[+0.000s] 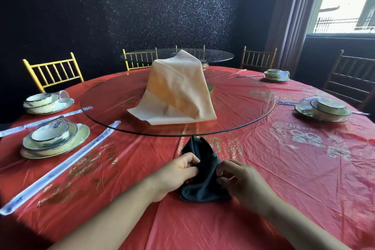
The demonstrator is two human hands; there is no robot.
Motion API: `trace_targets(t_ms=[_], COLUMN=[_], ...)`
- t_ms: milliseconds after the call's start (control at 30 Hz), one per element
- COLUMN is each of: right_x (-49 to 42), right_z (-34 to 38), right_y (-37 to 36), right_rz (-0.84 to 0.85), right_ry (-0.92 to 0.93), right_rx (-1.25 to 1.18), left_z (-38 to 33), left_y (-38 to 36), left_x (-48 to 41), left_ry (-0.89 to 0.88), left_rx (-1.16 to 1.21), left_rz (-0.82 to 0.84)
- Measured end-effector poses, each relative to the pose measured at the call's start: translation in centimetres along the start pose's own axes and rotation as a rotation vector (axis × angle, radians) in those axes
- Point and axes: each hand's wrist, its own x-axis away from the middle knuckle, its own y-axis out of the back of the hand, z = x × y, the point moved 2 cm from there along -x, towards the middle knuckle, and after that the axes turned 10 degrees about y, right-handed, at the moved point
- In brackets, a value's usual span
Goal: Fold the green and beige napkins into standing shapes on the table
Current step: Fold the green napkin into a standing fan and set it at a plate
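Note:
A dark green napkin (205,178) stands partly folded on the red tablecloth (304,168) near me, its pointed top rising toward the glass turntable's edge. My left hand (178,170) pinches its left side and my right hand (237,178) pinches its right side. A beige napkin (178,89) is draped in a tall tent shape over something hidden in the middle of the glass turntable (253,95).
Wrapped place settings of plates and bowls sit at the left (54,138), far left (46,101), right (324,109) and back right (277,75). Wrapped chopsticks (60,166) lie at the left. Gold chairs (52,71) ring the table. A window is at the upper right.

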Motion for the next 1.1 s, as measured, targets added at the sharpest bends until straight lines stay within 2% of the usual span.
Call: trace_targets(t_ms=[33,133,233,433,533,700,800,900,1100], right_x=[0.1,0.3,0.5,0.5,0.6,0.5,0.4,0.3,0.4], right_z=[0.0,-0.2,-0.2,0.1,0.1,0.2,0.2,0.2,0.5], right_y=[0.1,0.1,0.1,0.0,0.0,0.1,0.0,0.0,-0.4], right_rz=[-0.009,-0.043,-0.072,-0.101,-0.129,-0.194,-0.208,-0.226,-0.217], right_ry=[-0.008,-0.047,-0.109,-0.179,-0.206,-0.123,-0.104,-0.093,-0.054], right_rx=[-0.006,-0.062,-0.125,-0.201,-0.231,-0.174,-0.166,-0.171,-0.057], left_z=[0.0,-0.1,-0.1,0.2,0.5,0.4,0.5,0.6,1.0], left_y=[-0.4,-1.3,-1.7,-1.7,-1.3,-1.7,-1.7,-1.2,-1.4], left_x=[-0.2,-0.5,-0.1,1.1,1.4,1.4,1.3,1.3,0.7], left_ry=[-0.010,-0.090,-0.184,-0.087,-0.070,-0.093,-0.086,-0.006,0.049], left_rx=[-0.044,-0.369,-0.350,-0.054,-0.237,-0.567,-0.494,-0.369,-0.571], left_rz=[-0.040,-0.261,-0.374,-0.103,-0.028,-0.004,-0.006,0.044,0.055])
